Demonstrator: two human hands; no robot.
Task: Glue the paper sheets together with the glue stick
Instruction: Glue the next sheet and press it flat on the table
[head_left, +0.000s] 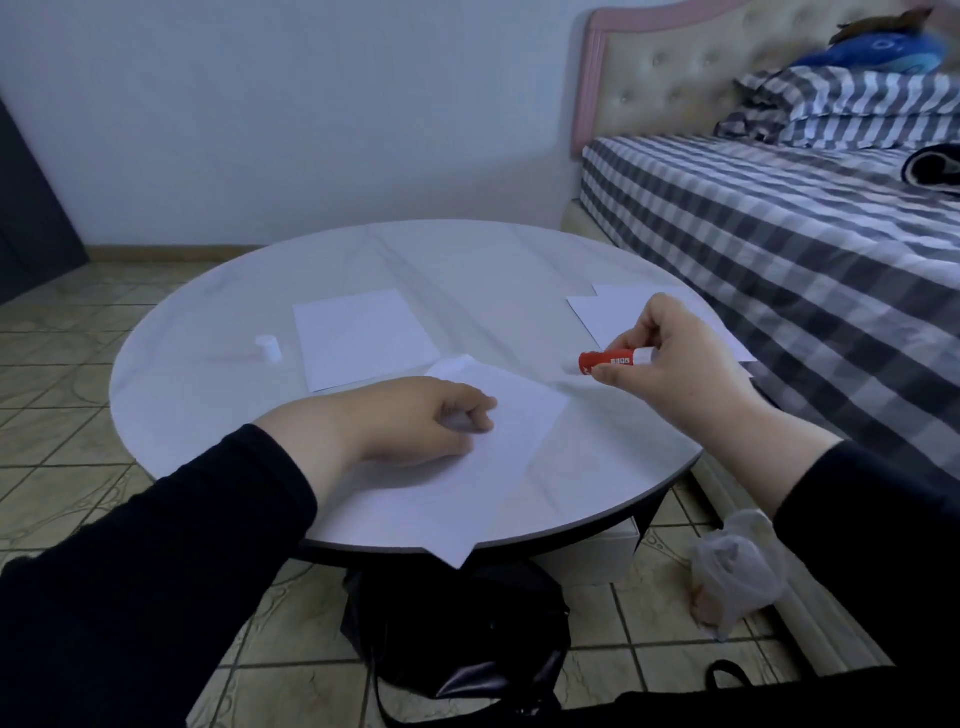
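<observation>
Round table (467, 260): near sheet of paper (498, 452) under the left hand (410, 415), fingers loosely curled and resting on it, one corner overhanging the edge; second sheet (363, 338) behind, further sheets (597, 312) at right, white cap (268, 347) standing apart at left. Right hand (670, 358): fingers pinching the red glue stick (608, 360), uncapped, held level above the table. Risk, judged: the overhanging sheet may slide or crease if pressure slackens; plastic bag (737, 571) and black bag (457, 634) on floor, contents not discernible.

Right hand (670, 353): pinches red glue stick (613, 359), right of centre.
Left hand (415, 415): rests on nearest paper sheet (498, 441), lower centre.
White cap (268, 348): left on round table (467, 260).
</observation>
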